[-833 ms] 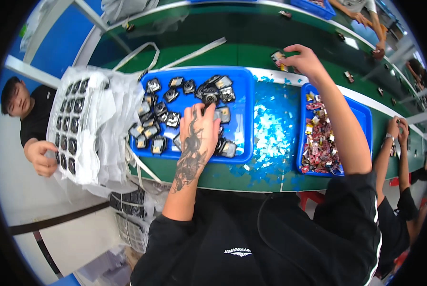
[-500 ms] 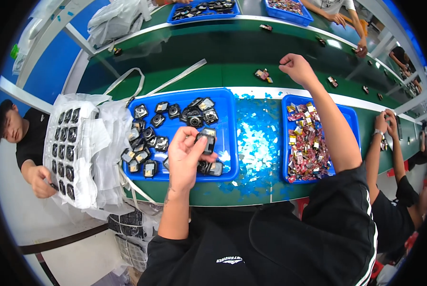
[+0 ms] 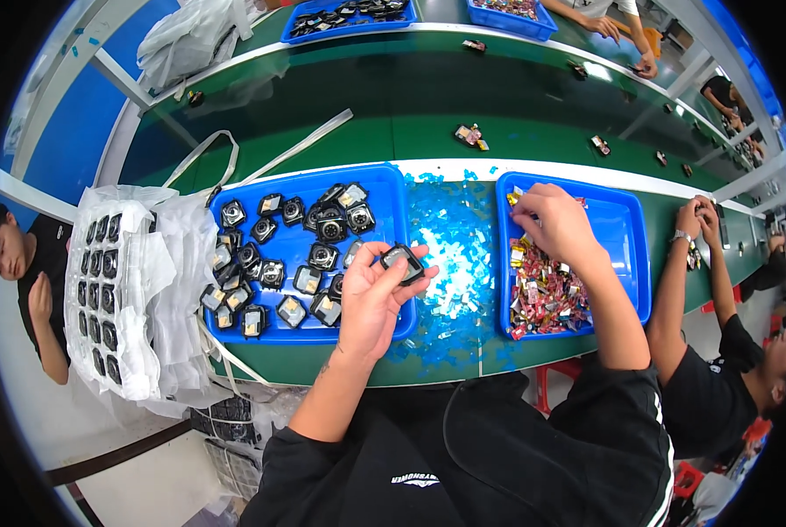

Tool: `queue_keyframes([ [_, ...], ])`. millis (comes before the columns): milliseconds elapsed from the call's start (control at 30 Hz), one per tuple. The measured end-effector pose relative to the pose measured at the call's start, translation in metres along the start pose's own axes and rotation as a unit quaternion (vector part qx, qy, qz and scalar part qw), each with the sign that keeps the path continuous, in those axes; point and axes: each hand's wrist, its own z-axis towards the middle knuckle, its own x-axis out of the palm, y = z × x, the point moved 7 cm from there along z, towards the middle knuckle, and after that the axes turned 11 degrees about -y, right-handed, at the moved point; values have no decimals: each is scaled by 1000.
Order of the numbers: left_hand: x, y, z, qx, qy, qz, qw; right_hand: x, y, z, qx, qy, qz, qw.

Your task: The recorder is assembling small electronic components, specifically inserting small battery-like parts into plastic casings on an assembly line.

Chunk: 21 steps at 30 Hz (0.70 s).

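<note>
In the head view, the left hand (image 3: 368, 303) pinches a black device (image 3: 403, 265) between thumb and fingers, holding it up at the right rim of the left tray (image 3: 398, 206). The right hand (image 3: 558, 227) is over the far side of the right tray (image 3: 620, 241), its fingers curled down toward the parts (image 3: 547, 299); whether they pinch one, I cannot tell.

Both blue trays stand on a green table (image 3: 432, 372). The left one holds scattered devices (image 3: 271, 273), some with a round lens up; the right one holds a heap of small pink and gold parts. Between the trays, blue film scraps (image 3: 453, 272) cover the table and catch a bright glare. A white rail (image 3: 446, 169) runs along the far edge, with a dark green belt (image 3: 411, 97) beyond it, where small assemblies (image 3: 471, 136) lie spaced apart. A pale strap (image 3: 301, 145) lies at the left.

Beside the left tray stands a stack (image 3: 147, 307) of white moulded sheets with black pieces in their pockets. Behind it are a white frame (image 3: 29, 193) and a blue wall (image 3: 86, 123). A co-worker in black (image 3: 49, 237) is at far left; another's hands (image 3: 700, 220) are at the table on the right. Across the belt sit two more blue trays (image 3: 349, 33). A red stool (image 3: 551, 386) shows below the table.
</note>
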Motion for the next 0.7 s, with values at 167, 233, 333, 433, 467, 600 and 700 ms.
queue_keyframes([
  [167, 11, -7, -8, 62, 31, 91, 993, -29, -8, -10, 198, -147, 112, 963],
  [233, 19, -11, -7, 198, 63, 255, 944, -23, -12, -22, 322, -150, 433, 828],
  [333, 63, -36, -30, 409, 62, 467, 781, -13, 4, -36, 379, -118, 583, 709],
  [433, 86, -38, -42, 534, 83, 474, 695, 0, 32, -37, 409, -87, 675, 608],
  [467, 90, -37, -43, 571, 88, 481, 659, 4, 43, -38, 420, -59, 698, 577],
  [600, 93, -33, -46, 628, 127, 498, 584, 22, 64, -44, 446, 2, 740, 504],
  [700, 87, -35, -49, 612, 130, 454, 635, 37, 70, -49, 435, 5, 743, 508],
])
